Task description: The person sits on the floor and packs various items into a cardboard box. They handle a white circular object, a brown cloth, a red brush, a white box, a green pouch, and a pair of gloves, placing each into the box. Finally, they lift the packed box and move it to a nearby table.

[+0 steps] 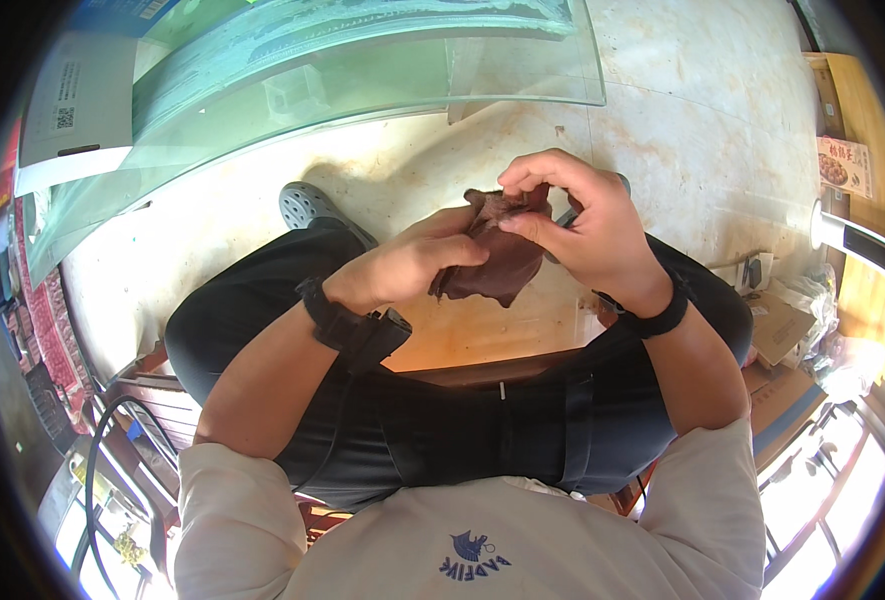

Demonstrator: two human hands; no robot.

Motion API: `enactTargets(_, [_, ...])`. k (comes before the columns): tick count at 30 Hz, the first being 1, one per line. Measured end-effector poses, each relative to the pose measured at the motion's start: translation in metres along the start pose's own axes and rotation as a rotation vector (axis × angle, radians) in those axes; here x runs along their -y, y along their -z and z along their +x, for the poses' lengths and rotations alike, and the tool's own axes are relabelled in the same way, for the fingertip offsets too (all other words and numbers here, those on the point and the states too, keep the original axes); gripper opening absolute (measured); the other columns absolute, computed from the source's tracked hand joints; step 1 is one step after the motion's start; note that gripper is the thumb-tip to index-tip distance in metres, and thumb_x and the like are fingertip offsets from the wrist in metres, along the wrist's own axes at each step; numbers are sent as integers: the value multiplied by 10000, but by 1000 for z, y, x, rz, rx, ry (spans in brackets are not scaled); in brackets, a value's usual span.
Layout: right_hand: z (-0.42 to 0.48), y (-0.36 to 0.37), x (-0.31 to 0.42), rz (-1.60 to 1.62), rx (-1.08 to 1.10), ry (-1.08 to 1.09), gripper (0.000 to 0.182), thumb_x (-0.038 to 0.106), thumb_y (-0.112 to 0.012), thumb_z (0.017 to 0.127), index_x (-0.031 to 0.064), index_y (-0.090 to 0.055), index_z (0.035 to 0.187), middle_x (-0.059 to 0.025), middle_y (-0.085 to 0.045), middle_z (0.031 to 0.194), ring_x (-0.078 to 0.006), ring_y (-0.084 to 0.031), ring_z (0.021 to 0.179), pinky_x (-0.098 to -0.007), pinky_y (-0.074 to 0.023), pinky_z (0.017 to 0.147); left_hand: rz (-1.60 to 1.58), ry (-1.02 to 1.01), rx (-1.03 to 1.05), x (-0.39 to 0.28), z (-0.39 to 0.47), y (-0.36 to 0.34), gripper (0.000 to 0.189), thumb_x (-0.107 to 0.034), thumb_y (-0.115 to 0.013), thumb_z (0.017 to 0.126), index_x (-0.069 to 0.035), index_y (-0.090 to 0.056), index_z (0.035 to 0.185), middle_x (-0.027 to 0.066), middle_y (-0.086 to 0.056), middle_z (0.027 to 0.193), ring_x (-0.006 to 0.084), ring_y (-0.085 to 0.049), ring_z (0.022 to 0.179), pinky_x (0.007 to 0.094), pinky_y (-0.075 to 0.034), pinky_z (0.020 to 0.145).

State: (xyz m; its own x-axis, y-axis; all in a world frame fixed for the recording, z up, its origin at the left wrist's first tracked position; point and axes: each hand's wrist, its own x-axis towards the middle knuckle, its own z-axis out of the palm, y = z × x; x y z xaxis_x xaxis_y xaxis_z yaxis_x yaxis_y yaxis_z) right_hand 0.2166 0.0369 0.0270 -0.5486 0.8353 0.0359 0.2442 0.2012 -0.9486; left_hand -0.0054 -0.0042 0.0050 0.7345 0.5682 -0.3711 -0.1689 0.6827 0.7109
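A crumpled dark brown cloth (506, 270) is held up between my two hands, above the floor and in front of my lap. My left hand (412, 262) grips its left side, with the thumb lying over the front and the other fingers partly hidden behind it. From the upper right, my right hand (596, 217) pinches a gathered fold at the cloth's top between thumb and fingers. The lower corner of the cloth hangs loose. Both wrists wear black straps, and a black box-shaped device (386, 334) sits on the left one.
A glass-topped table (382, 112) spans the upper left, bearing a grey-white box (78, 97). A grey clog (311, 204) rests on the pale floor (682, 135). Cardboard (780, 326) and plastic bags (847, 367) lie at right. A black cable (91, 480) curves at lower left.
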Motion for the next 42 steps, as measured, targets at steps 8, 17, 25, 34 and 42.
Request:
enactTargets(8, [1,11,13,5,31,123,248,-79,-682,862,5,-673,1094,-95,-719,989,-190,-704,851,-284,-564,783,-163,-286,-83,21,12,14,581,-463,-392,1109,14,-528,1411,90,-607,1278,153,-561,1194,335,-491,978])
enactTargets(17, [-1,0,10,51,88,102,194,-88,-662,888,6,-678,1057,-92,-736,961,-177,-749,862,-265,-585,754,528,-486,-447,23,17,14,265,-121,-524,1079,17,-646,1270,59,-706,1050,170,-637,953,309,-518,892])
enactTargets(25, [-1,-3,11,143,216,41,204,-81,-667,884,17,-694,1061,-90,-760,936,-167,-750,876,-260,-581,748,361,-338,-330,11,8,7,239,-108,-471,1094,38,-630,1199,47,-678,1079,107,-589,994,283,-485,905])
enactTargets(34, [-2,-5,12,11,-39,109,210,-79,-726,850,19,-713,1036,-89,-764,994,-182,-743,848,-271,-589,738,74,-311,-145,15,5,7,290,-150,-417,1105,41,-632,1141,40,-619,943,142,-535,896,300,-452,852])
enactTargets(42, [7,-2,14,-168,-85,208,246,9,-771,839,30,-702,1074,-78,-750,944,-233,-695,884,-292,-589,689,430,-453,-68,6,5,-1,223,9,-496,1042,62,-626,1215,109,-691,1128,193,-653,1011,328,-524,893])
